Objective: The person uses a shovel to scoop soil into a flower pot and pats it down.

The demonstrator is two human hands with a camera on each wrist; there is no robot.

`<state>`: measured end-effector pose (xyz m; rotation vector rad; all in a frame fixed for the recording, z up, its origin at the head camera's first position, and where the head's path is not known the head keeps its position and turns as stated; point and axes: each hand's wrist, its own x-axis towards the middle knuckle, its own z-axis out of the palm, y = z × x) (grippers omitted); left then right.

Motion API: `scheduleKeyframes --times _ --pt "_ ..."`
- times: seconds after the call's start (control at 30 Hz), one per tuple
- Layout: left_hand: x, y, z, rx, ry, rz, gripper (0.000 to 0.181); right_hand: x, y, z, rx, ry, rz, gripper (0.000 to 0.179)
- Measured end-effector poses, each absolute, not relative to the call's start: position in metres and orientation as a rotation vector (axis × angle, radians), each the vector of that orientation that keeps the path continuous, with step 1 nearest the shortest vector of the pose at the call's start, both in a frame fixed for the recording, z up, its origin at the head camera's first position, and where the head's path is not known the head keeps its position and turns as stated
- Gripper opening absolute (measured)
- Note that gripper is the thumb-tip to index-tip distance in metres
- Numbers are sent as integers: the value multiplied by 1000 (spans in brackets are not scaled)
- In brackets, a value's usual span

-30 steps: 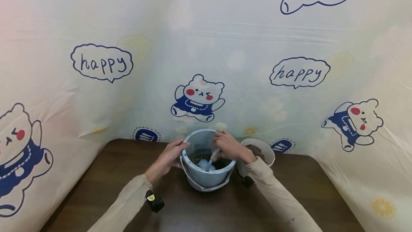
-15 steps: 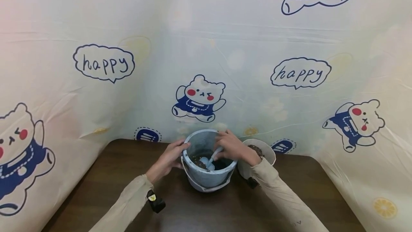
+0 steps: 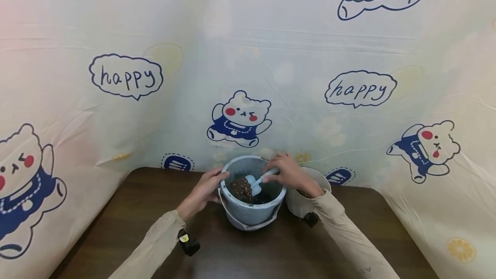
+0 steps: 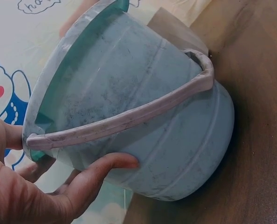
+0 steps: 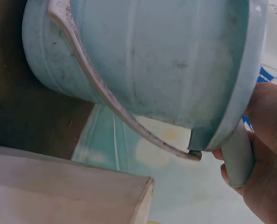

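A light blue bucket point(image 3: 252, 214) stands on the table, with its pale handle hanging down the near side. My left hand point(image 3: 205, 188) grips the bucket's left side at the rim; in the left wrist view the thumb point(image 4: 106, 170) presses the outer wall. Over the bucket's right rim, my right hand point(image 3: 288, 173) holds a small light blue shovel point(image 3: 253, 185) by its handle. The shovel's blade is inside the bucket, against a clump of brown soil point(image 3: 240, 189). In the right wrist view the handle end point(image 5: 238, 158) sticks out from my fingers.
Right of the bucket stands a white pot point(image 3: 300, 206), partly hidden by my right forearm, with some soil visible inside. A dark wooden table point(image 3: 155, 197) lies beneath. Behind it hangs a printed cloth point(image 3: 186, 124) close to the table's far edge.
My right hand has moved up and to the right, raising the shovel inside the bucket. A larger clump of soil now shows at the blade. My left hand keeps its place.
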<state>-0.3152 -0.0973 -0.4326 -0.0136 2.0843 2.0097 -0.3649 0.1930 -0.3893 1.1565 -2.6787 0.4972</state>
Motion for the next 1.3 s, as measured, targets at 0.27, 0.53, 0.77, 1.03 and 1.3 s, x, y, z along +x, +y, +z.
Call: scheduleKeyframes --times 0.27,0.53,0.77,1.03,1.3 --pt "-314 -97 -432 -11 2086 2002 59 -360 201 -387 1115 -2655 621 27" --pt "-315 -96 -429 13 2052 2011 56 -361 211 -379 1080 -2629 657 26" --pt "-316 -98 -431 24 2047 2010 54 -361 223 -373 1038 -2599 699 23" --pt "-314 -99 -435 22 2067 2012 53 -361 241 -372 983 -2585 742 17" --pt "-315 -98 -434 25 2064 2032 52 -362 273 -362 923 -2604 747 12"
